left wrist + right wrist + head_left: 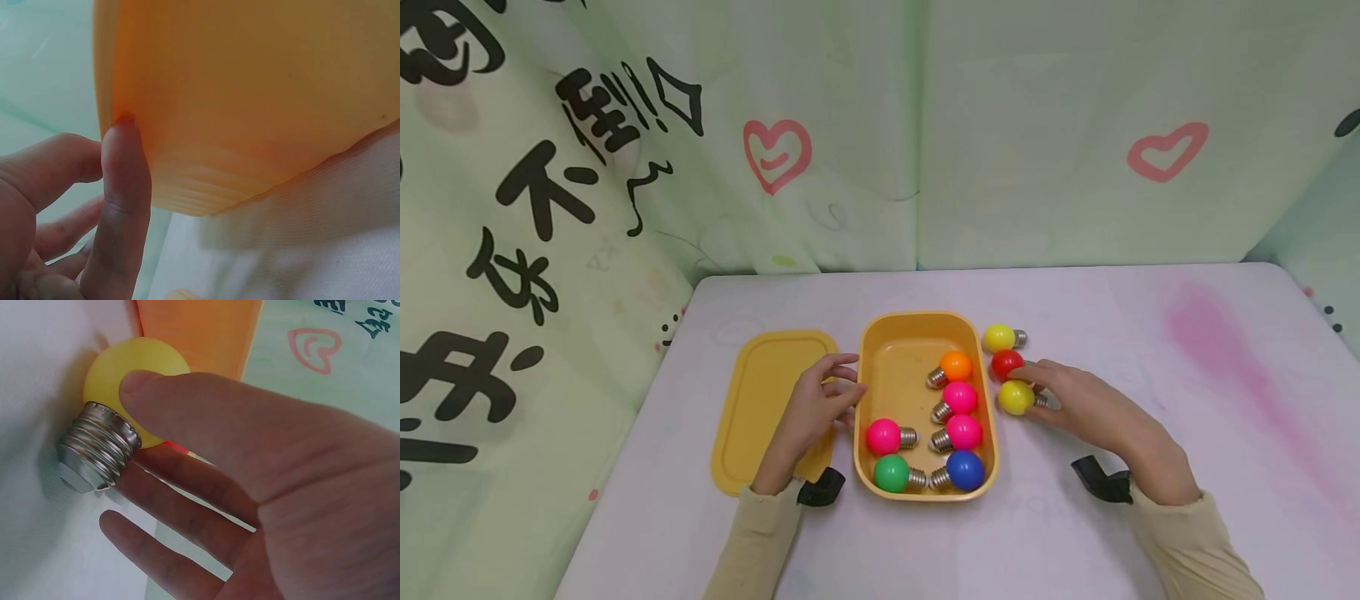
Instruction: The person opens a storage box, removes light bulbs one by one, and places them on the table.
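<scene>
A yellow plastic container holds several coloured light bulbs with silver screw bases. My left hand holds the container's left rim with thumb and fingertips; its wall fills much of the left wrist view. To the container's right, my right hand pinches a yellow bulb by its round part, the thumb across it in the right wrist view, where its metal base points away from the container. Just behind it are a red bulb, partly covered by the fingers, and another yellow bulb.
Inside the container lie an orange bulb, pink bulbs, a green bulb and a blue bulb. A flat yellow lid lies left of it, partly under the left arm. A printed curtain hangs behind the table.
</scene>
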A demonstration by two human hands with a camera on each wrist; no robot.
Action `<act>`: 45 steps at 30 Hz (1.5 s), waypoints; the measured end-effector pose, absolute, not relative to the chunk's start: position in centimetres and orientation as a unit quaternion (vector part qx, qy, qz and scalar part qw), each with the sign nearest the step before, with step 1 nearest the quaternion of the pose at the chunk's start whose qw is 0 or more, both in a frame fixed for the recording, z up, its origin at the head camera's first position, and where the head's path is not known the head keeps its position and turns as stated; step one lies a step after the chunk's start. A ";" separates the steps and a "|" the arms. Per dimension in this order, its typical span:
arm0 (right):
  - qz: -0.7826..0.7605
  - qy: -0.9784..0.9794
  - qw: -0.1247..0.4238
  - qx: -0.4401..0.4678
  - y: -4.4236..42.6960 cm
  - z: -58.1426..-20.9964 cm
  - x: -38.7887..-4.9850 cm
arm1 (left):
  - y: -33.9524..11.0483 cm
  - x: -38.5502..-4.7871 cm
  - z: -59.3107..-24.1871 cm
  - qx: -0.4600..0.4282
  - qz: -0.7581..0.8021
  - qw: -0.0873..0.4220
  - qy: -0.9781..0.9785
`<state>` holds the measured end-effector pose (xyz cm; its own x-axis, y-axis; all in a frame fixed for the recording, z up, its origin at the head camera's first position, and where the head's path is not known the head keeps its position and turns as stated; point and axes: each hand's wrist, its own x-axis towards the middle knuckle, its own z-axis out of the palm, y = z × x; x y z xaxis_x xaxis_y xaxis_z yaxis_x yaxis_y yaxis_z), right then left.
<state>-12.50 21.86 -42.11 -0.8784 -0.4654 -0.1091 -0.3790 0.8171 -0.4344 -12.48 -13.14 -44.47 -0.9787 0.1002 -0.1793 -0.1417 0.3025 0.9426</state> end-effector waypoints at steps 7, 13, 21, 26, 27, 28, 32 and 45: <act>-0.200 0.949 0.111 -0.216 21.9 -41.8 -12.5 | -13.1 -12.5 -44.6 -0.013 0.592 0.104 0.799; -0.193 0.951 0.119 -0.209 21.8 -41.6 -12.5 | -13.1 -12.5 -44.6 -0.012 0.595 0.106 0.797; -0.193 0.953 0.119 -0.200 21.5 -41.2 -12.4 | -13.1 -12.4 -44.5 -0.014 0.596 0.107 0.796; -0.189 0.955 0.120 -0.194 21.2 -40.8 -12.5 | -13.1 -12.5 -44.6 -0.016 0.595 0.105 0.797; -0.188 0.956 0.119 -0.194 21.2 -40.7 -12.5 | -13.1 -12.5 -44.6 -0.016 0.594 0.105 0.798; -0.188 0.956 0.117 -0.193 21.1 -40.6 -12.5 | -13.1 -12.5 -44.6 -0.016 0.593 0.104 0.798; -0.190 0.956 0.098 -0.202 20.9 -40.3 -12.3 | -13.1 -12.6 -44.6 -0.016 0.593 0.104 0.799; -0.206 0.946 0.055 -0.246 18.7 -38.9 -12.1 | -13.2 -12.5 -44.6 -0.016 0.592 0.103 0.799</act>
